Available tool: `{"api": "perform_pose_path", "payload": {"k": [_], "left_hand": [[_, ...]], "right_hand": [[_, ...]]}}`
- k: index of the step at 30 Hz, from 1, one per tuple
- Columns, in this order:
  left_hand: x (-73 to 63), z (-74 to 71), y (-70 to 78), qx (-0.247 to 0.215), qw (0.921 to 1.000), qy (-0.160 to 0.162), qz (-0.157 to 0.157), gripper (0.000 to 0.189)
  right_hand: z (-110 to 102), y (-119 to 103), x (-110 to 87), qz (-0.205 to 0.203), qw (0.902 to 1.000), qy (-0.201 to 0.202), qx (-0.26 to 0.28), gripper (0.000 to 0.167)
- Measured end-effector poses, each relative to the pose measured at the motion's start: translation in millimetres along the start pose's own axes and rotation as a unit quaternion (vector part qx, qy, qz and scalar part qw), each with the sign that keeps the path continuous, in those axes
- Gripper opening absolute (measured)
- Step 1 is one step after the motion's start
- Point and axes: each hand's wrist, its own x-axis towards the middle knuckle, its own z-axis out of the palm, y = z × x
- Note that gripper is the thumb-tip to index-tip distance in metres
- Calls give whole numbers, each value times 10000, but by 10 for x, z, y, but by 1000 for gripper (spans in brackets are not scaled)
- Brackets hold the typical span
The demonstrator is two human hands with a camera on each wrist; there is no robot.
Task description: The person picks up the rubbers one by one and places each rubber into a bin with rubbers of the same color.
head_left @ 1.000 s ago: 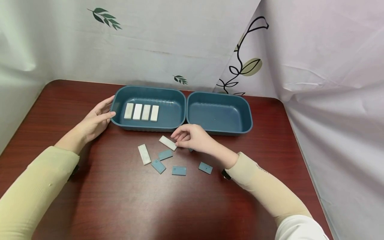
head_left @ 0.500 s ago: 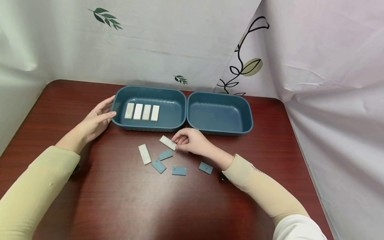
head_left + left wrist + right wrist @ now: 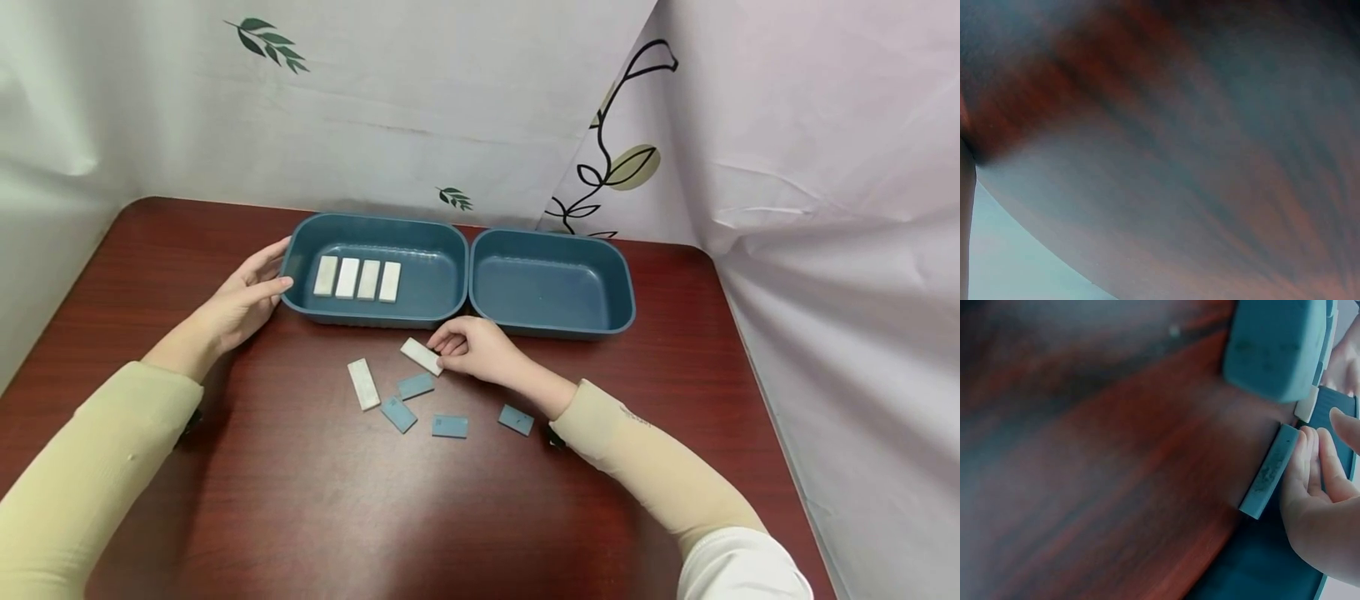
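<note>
My left hand (image 3: pixel 246 298) rests on the left end of the left blue bin (image 3: pixel 375 318), thumb at the near rim and fingers along the outside. In this bin, several white tiles (image 3: pixel 368 279) lie in a row. My right hand (image 3: pixel 480 350) is low over the table with fingers bent. Its thumb and fingertips are right at the right end of a loose white tile (image 3: pixel 420 355); in the right wrist view the thumb stands apart from the fingers. A blue tile (image 3: pixel 1269 472) shows beside these fingers there. Another white tile (image 3: pixel 363 385) lies to the left.
A second blue bin (image 3: pixel 555 327), with nothing in it, stands against the first on the right. Several blue tiles (image 3: pixel 450 427) are scattered on the dark red table (image 3: pixel 300 500). White cloth (image 3: pixel 360 100) hangs behind. The left wrist view is mostly blurred.
My right hand has shifted slightly down and its forearm a little left, staying at the loose white tile. The left hand keeps its place on the bin. The tiles lie as before.
</note>
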Motion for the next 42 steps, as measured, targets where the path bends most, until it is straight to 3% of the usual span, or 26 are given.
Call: {"api": "perform_pose_path", "payload": {"k": [7, 30, 42], "left_hand": [[31, -17, -1, -145, 9997, -175, 22, 67], [29, -4, 0, -47, 10000, 3, -40, 67], [-8, 12, 13, 157, 9998, 102, -101, 66]], "right_hand": [[1, -2, 11, 113, 9999, -9, -115, 24], [93, 18, 66, 168, 9973, 217, -687, 28], [124, 40, 94, 18, 9960, 69, -887, 27]]}}
